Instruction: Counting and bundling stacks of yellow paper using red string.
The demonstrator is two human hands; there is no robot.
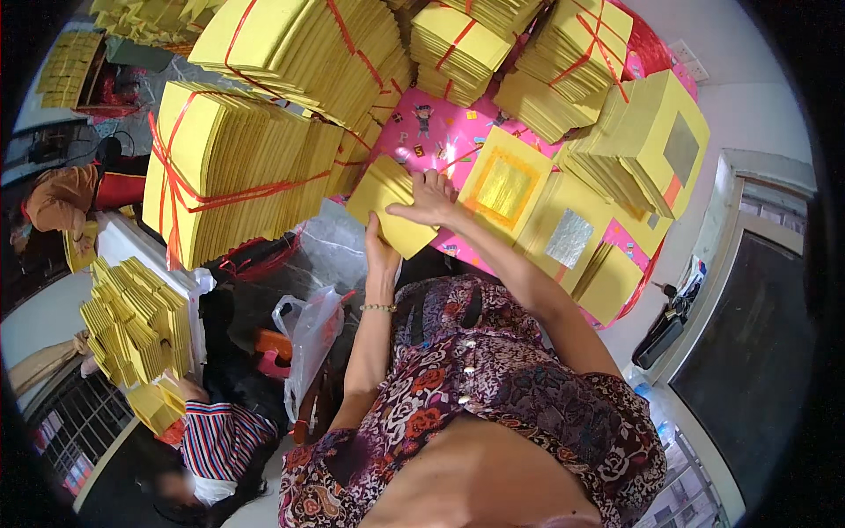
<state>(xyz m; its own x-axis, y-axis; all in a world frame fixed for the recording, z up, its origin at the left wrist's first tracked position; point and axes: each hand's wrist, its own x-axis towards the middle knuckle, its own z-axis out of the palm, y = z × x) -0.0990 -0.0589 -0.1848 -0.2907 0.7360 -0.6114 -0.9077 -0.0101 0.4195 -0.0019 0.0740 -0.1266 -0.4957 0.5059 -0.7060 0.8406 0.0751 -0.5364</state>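
Note:
A plain yellow paper piece (387, 189) lies at the near edge of the pink table. My left hand (380, 251), a bead bracelet at its wrist, grips the near left edge of this paper, fingers partly hidden. My right hand (429, 201) rests on top of it, thumb stretched to the left and fingers toward the far right edge. Just right of my right hand is a yellow sheet with an orange-bordered gold square (502, 183). Beside that lies another yellow sheet bearing a silver square (569, 238).
Tall bundles of yellow paper (233, 176) tied with red string stand at left; more bundles (462, 44) line the far side of the pink table (422, 132). A loose stack (638, 150) stands right. A plastic bag (312, 339) hangs near my left forearm. Two people work at left.

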